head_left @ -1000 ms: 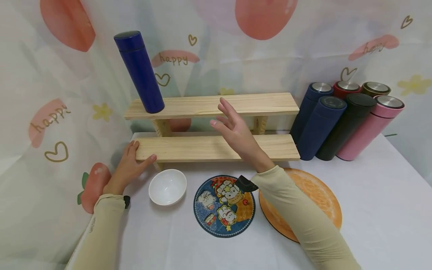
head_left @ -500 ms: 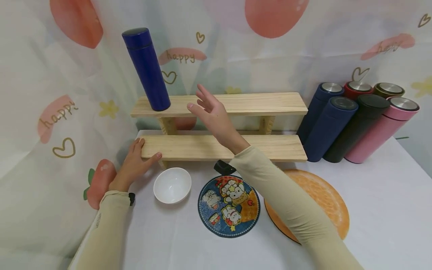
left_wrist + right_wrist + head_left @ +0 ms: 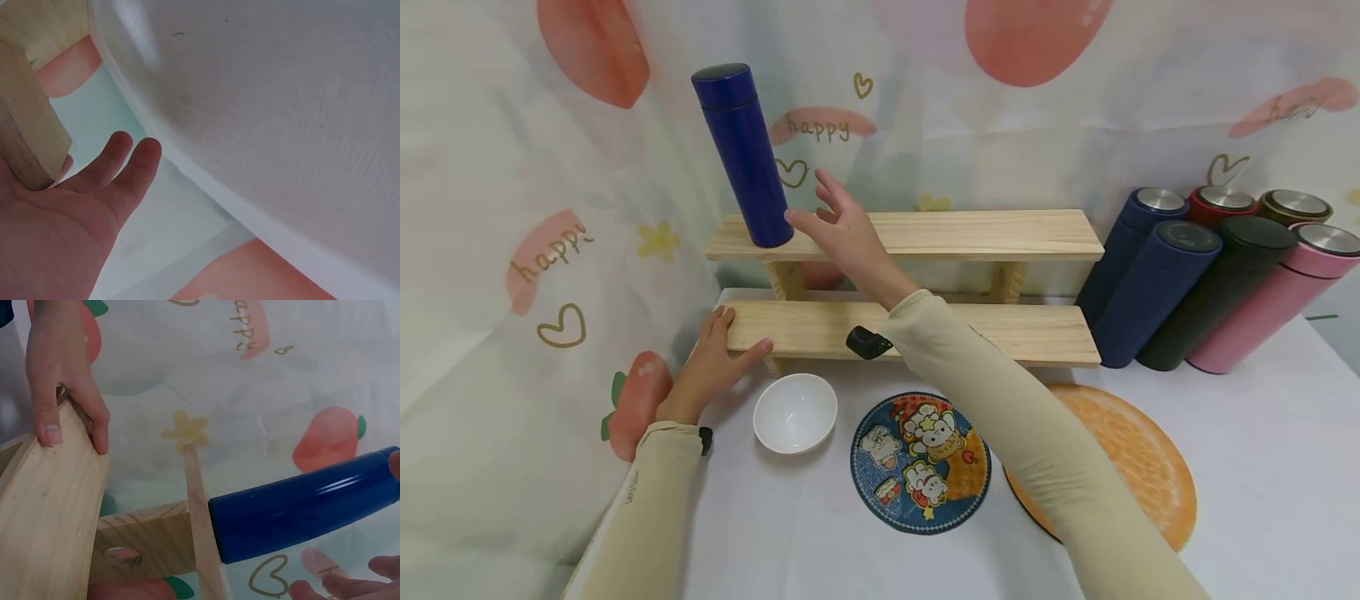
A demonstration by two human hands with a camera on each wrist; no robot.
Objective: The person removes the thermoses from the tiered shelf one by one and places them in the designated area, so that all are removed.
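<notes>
A glossy blue thermos bottle stands on the left end of the upper board of a two-step wooden shelf. My right hand is just right of the bottle's lower part, fingers spread and apart from it. The thumb tip overlaps the bottle's edge in the head view; whether they touch I cannot tell. In the right wrist view the bottle lies between thumb and fingers. My left hand grips the left end of the lower board, thumb along its front. Two fingers extend past the wood in the left wrist view.
Several thermos bottles in navy, red, black, pink and a brownish tone stand right of the shelf. On the white table in front are a white bowl, a round cartoon mat and an orange-slice mat. A patterned cloth hangs behind.
My right hand has moved left, across the shelf, up to the blue thermos bottle. The left hand stays on the board's end. The head view has shifted slightly.
</notes>
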